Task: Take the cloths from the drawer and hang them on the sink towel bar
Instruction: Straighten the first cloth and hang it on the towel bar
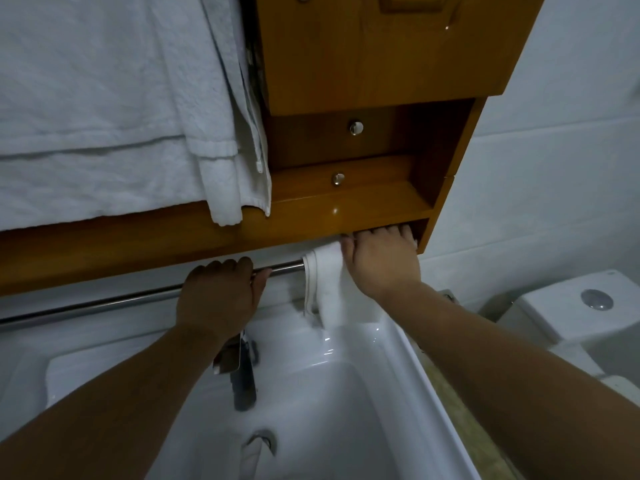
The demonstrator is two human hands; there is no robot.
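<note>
White cloth (329,282) is hanging over the right end of the shiny towel bar (138,299), just above the sink (408,362). That is the spot the task is asking for, so we are thinking this cloth is nearly done.

Our right grip (381,261) is lying on top of the cloth where it is folding over the bar, with the thumb touching the cloth's top edge. The fingertips are going under the wooden shelf (311,216), so we cannot tell if they are pinching the cloth or only pressing it flat. We are guessing this grip is there to smooth the cloth so both sides are hanging down and it is not slipping off.

Our left grip (218,292) is wrapping tight around the bare bar, near the cloth but not touching it. We are thinking it is steadying us, or keeping the bar from wobbling.

Two small drawer fronts (311,140) with round knobs are sitting shut in the wooden cabinet (346,64) above. Big white towels (86,116) are hanging at the top left.
</note>
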